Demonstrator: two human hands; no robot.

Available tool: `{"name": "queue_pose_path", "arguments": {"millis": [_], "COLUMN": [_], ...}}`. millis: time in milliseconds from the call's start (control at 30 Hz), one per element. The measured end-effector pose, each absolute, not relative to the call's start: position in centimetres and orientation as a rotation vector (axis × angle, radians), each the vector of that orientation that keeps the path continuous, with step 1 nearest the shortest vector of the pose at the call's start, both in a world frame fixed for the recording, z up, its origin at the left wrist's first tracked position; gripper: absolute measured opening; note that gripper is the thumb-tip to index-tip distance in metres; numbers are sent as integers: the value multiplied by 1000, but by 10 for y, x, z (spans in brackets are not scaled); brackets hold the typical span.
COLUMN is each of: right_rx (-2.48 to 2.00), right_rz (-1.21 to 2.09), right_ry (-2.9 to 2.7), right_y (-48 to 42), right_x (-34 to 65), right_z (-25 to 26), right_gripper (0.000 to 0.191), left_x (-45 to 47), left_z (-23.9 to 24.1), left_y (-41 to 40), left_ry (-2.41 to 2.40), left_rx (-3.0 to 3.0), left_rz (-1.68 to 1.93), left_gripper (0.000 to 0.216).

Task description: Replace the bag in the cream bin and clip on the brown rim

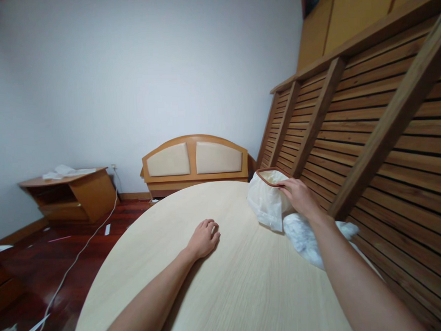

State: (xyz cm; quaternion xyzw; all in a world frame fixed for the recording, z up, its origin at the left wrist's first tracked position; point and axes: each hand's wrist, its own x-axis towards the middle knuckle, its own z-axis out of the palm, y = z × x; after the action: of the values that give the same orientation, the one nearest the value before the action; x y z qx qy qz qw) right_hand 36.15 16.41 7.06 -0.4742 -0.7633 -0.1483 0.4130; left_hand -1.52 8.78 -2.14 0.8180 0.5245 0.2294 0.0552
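Observation:
My right hand (299, 196) grips the rim of a small bin lined with a white plastic bag (267, 202), which stands at the far right of a round pale wooden table (217, 281). The bin's brown rim (261, 176) shows at the top of the bag. Crumpled white plastic (302, 237) lies on the table just behind my right wrist. My left hand (204, 239) rests on the table near its middle with the fingers curled under, holding nothing.
A slatted wooden bed frame (367, 126) leans against the wall close to the table's right edge. A headboard (195, 161) stands against the far wall. At the left, a low wooden cabinet (71, 195) carries white paper. A white cable (79, 257) and paper scraps lie on the dark floor.

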Motion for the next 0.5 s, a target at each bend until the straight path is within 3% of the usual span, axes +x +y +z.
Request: {"name": "queue_pose_path", "arguments": {"millis": [500], "right_rx": [-1263], "right_rz": [-349], "right_ry": [-1868], "right_y": [173], "right_x": [378], "right_z": [57], "right_gripper": [25], "left_x": [-10], "left_z": [-22], "left_y": [84], "left_ry": [1607], "left_rx": [2486], "left_rz": [714], "left_gripper": [30]}}
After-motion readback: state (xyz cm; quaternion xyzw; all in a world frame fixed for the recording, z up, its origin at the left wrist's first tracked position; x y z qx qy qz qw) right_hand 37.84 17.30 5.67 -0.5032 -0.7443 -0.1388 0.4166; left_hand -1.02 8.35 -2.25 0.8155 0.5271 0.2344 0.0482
